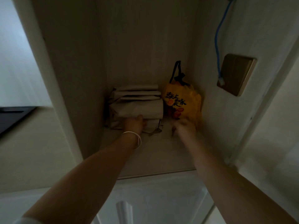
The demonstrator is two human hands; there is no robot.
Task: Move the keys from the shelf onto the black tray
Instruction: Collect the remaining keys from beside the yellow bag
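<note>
- Shelf (pixel 155 156): a dim, deep recess between pale side walls is seen; both forearms are reached into it.
- Paper-wrapped bundles (pixel 137 105): stacked at the back left of the shelf. The left hand (pixel 135 124), a bangle (pixel 135 139) at its wrist, is pressed against the front of the stack; no hold on anything can be made out, and how far its grip is open cannot be told.
- Yellow bag (pixel 182 101): stood at the back right, black handles up, just beside the bundles and touching or nearly touching the right hand.
- Black tray (pixel 14 117): judged to be the dark edge at far left, outside the recess and well apart from the shelf.
- Right hand (pixel 184 126): blurred; fingers curled downward over the shelf floor. Whether its grip is closed on anything cannot be told.
- Keys (pixel 155 131): small dark shapes lying on the shelf floor between the two hands, at the foot of the bundles; a further dark bit sits by the right fingertips.
- Risk: in poor light the keys could be nudged back under the bundles or against the bag, or only part of the bunch taken up.
- Risk: the bag could be tipped by the right hand, hiding the keys.
- Obstruction: bundles and bag crowd the keys from behind; the left wall lies between shelf and tray.
</note>
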